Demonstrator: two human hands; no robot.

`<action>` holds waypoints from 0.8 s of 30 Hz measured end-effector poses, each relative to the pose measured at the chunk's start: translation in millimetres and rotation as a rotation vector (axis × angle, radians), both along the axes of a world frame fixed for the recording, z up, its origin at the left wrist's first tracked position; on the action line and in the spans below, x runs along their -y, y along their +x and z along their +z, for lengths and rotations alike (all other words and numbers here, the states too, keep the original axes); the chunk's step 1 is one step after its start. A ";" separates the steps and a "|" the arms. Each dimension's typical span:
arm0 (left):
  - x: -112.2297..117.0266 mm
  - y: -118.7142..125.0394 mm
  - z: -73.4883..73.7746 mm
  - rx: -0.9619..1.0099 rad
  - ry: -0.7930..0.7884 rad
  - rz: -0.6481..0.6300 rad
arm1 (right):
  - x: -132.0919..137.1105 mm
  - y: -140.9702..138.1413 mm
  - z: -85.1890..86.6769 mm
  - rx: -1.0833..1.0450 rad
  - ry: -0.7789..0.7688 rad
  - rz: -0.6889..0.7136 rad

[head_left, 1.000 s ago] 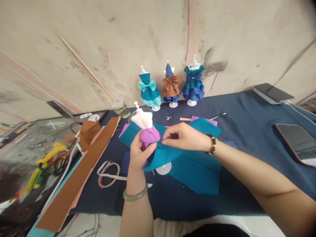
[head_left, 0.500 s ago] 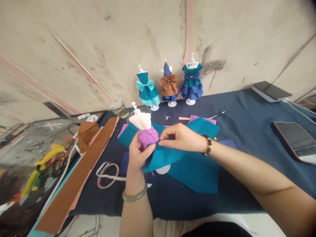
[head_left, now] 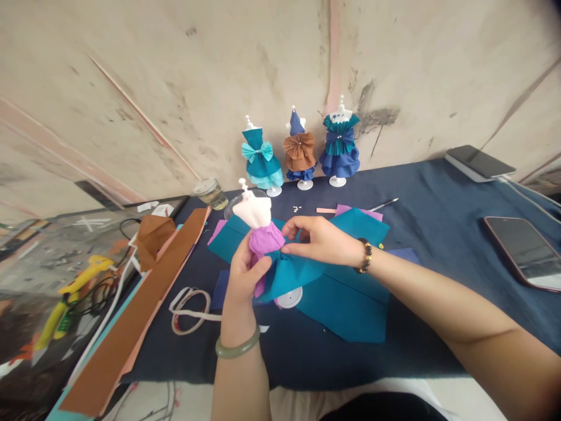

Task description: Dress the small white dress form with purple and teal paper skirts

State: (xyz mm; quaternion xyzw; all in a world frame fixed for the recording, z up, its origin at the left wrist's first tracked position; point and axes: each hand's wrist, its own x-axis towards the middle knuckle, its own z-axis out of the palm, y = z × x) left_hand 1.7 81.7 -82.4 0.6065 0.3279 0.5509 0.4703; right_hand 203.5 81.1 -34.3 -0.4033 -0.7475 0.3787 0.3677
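A small white dress form [head_left: 253, 209] leans a little to the left over its round white base [head_left: 290, 297]. Purple fabric [head_left: 266, 238] is gathered around its waist. My left hand [head_left: 246, 270] wraps the form from the left, its thumb near the top of a teal fabric strip [head_left: 294, 273]. That strip lies bunched against the lower edge of the purple fabric. On the right, my right hand [head_left: 322, 241] pinches the strip's edge at the waist between thumb and fingers; its fingertips partly cover the spot.
Three dressed mini forms [head_left: 300, 149] stand along the wall. Teal fabric sheets [head_left: 350, 307] lie beneath my hands. To the left are a tape roll [head_left: 190, 310], brown fabric strips [head_left: 144, 310], a glass jar [head_left: 210, 193] and a yellow glue gun [head_left: 87, 275]. A phone [head_left: 523, 248] lies right.
The dress form has tipped slightly to the right and is more upright. My left thumb has drawn back a little from the fabric edge, while my right hand stays at the waist.
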 end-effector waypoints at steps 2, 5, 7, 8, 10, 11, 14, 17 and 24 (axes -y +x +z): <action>-0.1 1.5 -1.0 0.069 -0.007 -0.024 | -3.7 2.6 -1.1 0.013 0.002 0.030; 0.4 3.4 -0.5 0.071 -0.033 0.051 | -8.8 5.9 -3.5 0.007 -0.019 0.087; 0.1 2.6 -0.4 0.037 -0.038 0.110 | -11.0 6.9 -5.3 0.009 -0.023 0.088; -0.2 1.4 -1.0 0.019 -0.041 0.125 | -11.6 6.9 -6.0 0.010 -0.020 0.088; -0.8 -2.7 -3.8 -0.009 -0.053 0.137 | -11.7 6.1 -7.2 0.011 0.001 0.103; -1.1 -5.2 -5.9 -0.012 -0.065 0.155 | -11.3 5.4 -7.6 0.011 0.021 0.117; -2.7 -11.7 -12.6 -0.028 -0.062 0.183 | -10.2 3.3 -8.3 0.015 0.103 0.185; -6.8 -13.1 -14.6 -0.076 0.022 0.212 | -10.6 3.9 -8.2 0.013 0.127 0.253; -11.4 -4.6 -4.0 -0.135 0.459 0.456 | -2.2 1.4 -1.6 0.054 0.186 0.072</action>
